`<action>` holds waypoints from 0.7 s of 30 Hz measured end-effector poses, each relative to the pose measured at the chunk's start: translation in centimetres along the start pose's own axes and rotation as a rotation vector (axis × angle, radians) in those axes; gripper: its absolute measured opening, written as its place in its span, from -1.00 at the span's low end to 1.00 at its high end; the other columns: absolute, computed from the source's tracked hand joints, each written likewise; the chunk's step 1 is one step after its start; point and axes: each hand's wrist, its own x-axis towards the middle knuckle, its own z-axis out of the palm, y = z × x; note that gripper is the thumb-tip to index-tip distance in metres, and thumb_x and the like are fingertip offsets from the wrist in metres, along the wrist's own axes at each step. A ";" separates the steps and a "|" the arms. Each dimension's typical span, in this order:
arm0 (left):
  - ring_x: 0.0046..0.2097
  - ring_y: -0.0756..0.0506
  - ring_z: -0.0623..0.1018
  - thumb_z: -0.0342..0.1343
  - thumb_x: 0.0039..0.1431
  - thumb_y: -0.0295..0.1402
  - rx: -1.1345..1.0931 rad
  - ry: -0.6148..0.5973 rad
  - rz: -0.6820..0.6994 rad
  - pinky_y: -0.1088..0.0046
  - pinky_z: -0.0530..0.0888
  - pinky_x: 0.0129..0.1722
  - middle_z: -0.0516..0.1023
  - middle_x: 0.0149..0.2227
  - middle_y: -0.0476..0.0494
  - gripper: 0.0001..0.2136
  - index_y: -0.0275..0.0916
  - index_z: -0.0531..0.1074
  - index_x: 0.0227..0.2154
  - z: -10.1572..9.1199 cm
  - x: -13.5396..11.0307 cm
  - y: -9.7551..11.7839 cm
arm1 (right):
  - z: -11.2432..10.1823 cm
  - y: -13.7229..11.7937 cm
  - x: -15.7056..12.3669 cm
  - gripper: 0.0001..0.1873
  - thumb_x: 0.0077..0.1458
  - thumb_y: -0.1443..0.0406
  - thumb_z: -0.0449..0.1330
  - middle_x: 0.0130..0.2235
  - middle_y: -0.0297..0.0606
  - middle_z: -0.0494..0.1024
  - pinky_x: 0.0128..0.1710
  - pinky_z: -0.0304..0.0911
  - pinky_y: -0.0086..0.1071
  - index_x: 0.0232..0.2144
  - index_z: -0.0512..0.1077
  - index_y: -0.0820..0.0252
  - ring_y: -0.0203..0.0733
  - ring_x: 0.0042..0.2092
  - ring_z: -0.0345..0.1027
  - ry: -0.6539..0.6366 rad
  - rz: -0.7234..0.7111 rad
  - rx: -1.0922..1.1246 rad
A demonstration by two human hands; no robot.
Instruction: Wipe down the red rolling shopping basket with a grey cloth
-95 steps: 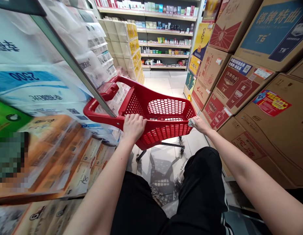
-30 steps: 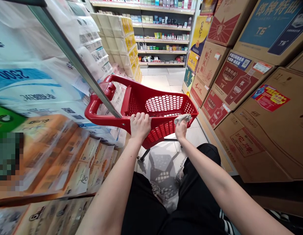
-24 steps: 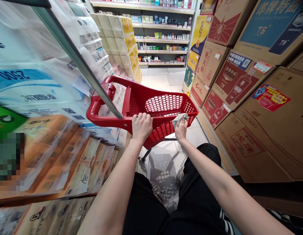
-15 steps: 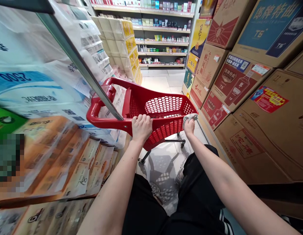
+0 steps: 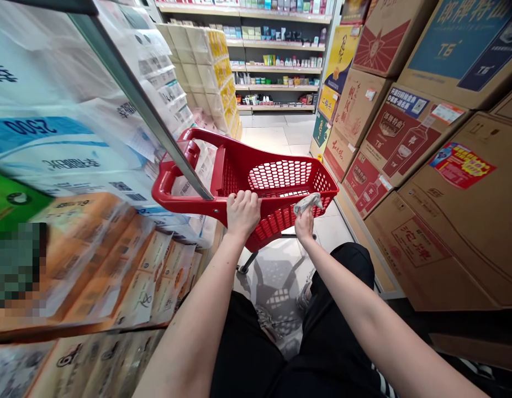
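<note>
A red plastic shopping cart (image 5: 276, 171) stands in the aisle in front of me, its basket holding nothing I can see. My left hand (image 5: 242, 213) is closed round the near rim of the basket. My right hand (image 5: 304, 224) is closed on a small grey-white cloth (image 5: 307, 202) and presses it against the same rim, towards the right corner. The cart's looped handle (image 5: 173, 182) reaches left, up against the packaged goods. My legs in black trousers show below.
Wrapped tissue packs (image 5: 73, 182) fill the shelving on the left. Stacked cardboard cartons (image 5: 421, 149) line the right side. The tiled aisle floor (image 5: 276, 135) runs ahead to shelves of small goods (image 5: 276, 55).
My right hand with the cloth has slid back and forth along the cart's near rim, from the right corner toward the middle. My left hand has kept its grip on the rim.
</note>
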 end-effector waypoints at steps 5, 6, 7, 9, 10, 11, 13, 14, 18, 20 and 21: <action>-0.16 -0.25 0.37 -0.24 0.27 -0.29 0.003 -0.002 0.000 0.13 0.17 -0.05 0.42 -0.34 -0.29 -0.72 -0.24 0.36 -0.36 0.0 -0.1 0.5 | 0.5 -0.7 -0.4 -0.34 0.18 0.25 -0.14 0.28 0.16 -0.03 0.14 0.01 -0.06 0.27 -0.11 0.42 0.06 0.27 -0.07 0.104 0.127 0.002; -0.16 -0.25 0.37 -0.25 0.27 -0.29 -0.001 -0.002 0.001 0.13 0.17 -0.05 0.42 -0.34 -0.29 -0.72 -0.24 0.36 -0.36 0.0 -0.2 0.5 | 0.6 -0.8 -0.4 -0.36 0.18 0.26 -0.15 0.27 0.16 -0.03 0.15 -0.01 -0.05 0.27 -0.08 0.42 0.06 0.27 -0.09 0.130 0.141 -0.001; -0.16 -0.24 0.37 -0.25 0.27 -0.30 -0.006 -0.003 0.002 0.13 0.17 -0.05 0.42 -0.34 -0.29 -0.72 -0.24 0.36 -0.36 -0.1 -0.2 0.5 | 0.7 -0.9 -0.4 -0.37 0.18 0.26 -0.14 0.27 0.16 -0.03 0.17 -0.04 -0.04 0.26 -0.04 0.42 0.07 0.28 -0.12 0.163 0.153 -0.012; -0.15 -0.24 0.37 -0.24 0.27 -0.30 -0.017 -0.006 0.003 0.13 0.16 -0.04 0.42 -0.34 -0.29 -0.72 -0.24 0.36 -0.36 -0.1 -0.3 0.6 | 0.7 -0.9 -0.2 -0.42 0.17 0.28 -0.13 0.26 0.17 -0.03 0.20 -0.12 -0.02 0.21 0.07 0.42 0.08 0.29 -0.18 0.234 0.159 -0.047; -0.15 -0.24 0.37 -0.24 0.27 -0.30 -0.019 -0.006 0.003 0.13 0.16 -0.04 0.42 -0.34 -0.29 -0.72 -0.24 0.36 -0.36 -0.1 -0.3 0.6 | 0.7 -0.8 -0.2 -0.45 0.16 0.30 -0.12 0.25 0.17 -0.04 0.21 -0.14 -0.02 0.18 0.13 0.42 0.08 0.29 -0.20 0.264 0.153 -0.063; -0.15 -0.24 0.37 -0.24 0.27 -0.30 -0.019 -0.005 0.002 0.13 0.16 -0.04 0.42 -0.34 -0.29 -0.72 -0.24 0.36 -0.36 -0.1 -0.3 0.6 | 0.8 -0.8 -0.1 -0.47 0.16 0.31 -0.11 0.25 0.17 -0.04 0.21 -0.14 -0.04 0.15 0.18 0.42 0.08 0.29 -0.20 0.287 0.145 -0.072; -0.16 -0.24 0.37 -0.24 0.27 -0.30 -0.012 0.001 0.001 0.13 0.17 -0.05 0.42 -0.34 -0.29 -0.72 -0.25 0.36 -0.36 0.0 -0.3 0.6 | 1.0 -0.7 -0.3 -0.51 0.14 0.34 -0.10 0.24 0.14 -0.05 0.21 -0.11 -0.08 0.10 0.25 0.40 0.05 0.29 -0.19 0.297 0.134 -0.069; -0.16 -0.25 0.37 -0.24 0.27 -0.30 -0.008 0.007 0.000 0.13 0.17 -0.06 0.42 -0.33 -0.29 -0.72 -0.24 0.36 -0.36 0.0 -0.3 0.6 | 1.1 -0.7 -0.6 -0.53 0.13 0.35 -0.08 0.24 0.15 -0.04 0.20 -0.08 -0.09 0.08 0.27 0.40 0.05 0.28 -0.16 0.284 0.136 -0.059; -0.16 -0.25 0.36 -0.22 0.26 -0.30 -0.028 0.030 -0.006 0.12 0.17 -0.06 0.42 -0.34 -0.29 -0.73 -0.24 0.36 -0.37 0.0 -0.3 0.4 | 1.5 -0.2 -2.4 -0.56 0.11 0.34 -0.05 0.18 0.16 0.07 0.14 0.02 -0.14 0.03 0.32 0.37 0.03 0.20 0.04 0.132 0.132 0.011; -0.16 -0.25 0.37 -0.22 0.26 -0.30 -0.042 0.032 -0.007 0.11 0.17 -0.05 0.42 -0.33 -0.30 -0.74 -0.23 0.36 -0.38 0.0 -0.3 0.2 | 1.1 0.2 -3.1 -0.58 0.12 0.32 -0.05 0.11 0.09 0.18 0.12 0.07 -0.17 0.00 0.36 0.32 -0.02 0.14 0.15 0.027 0.093 0.043; -0.16 -0.25 0.36 -0.22 0.26 -0.30 -0.044 0.031 -0.006 0.11 0.17 -0.05 0.43 -0.33 -0.30 -0.74 -0.24 0.36 -0.37 0.0 -0.3 0.0 | 0.7 0.4 -3.2 -0.59 0.12 0.31 -0.05 0.07 0.05 0.24 0.10 0.08 -0.19 -0.01 0.37 0.29 -0.04 0.10 0.19 -0.010 0.073 0.055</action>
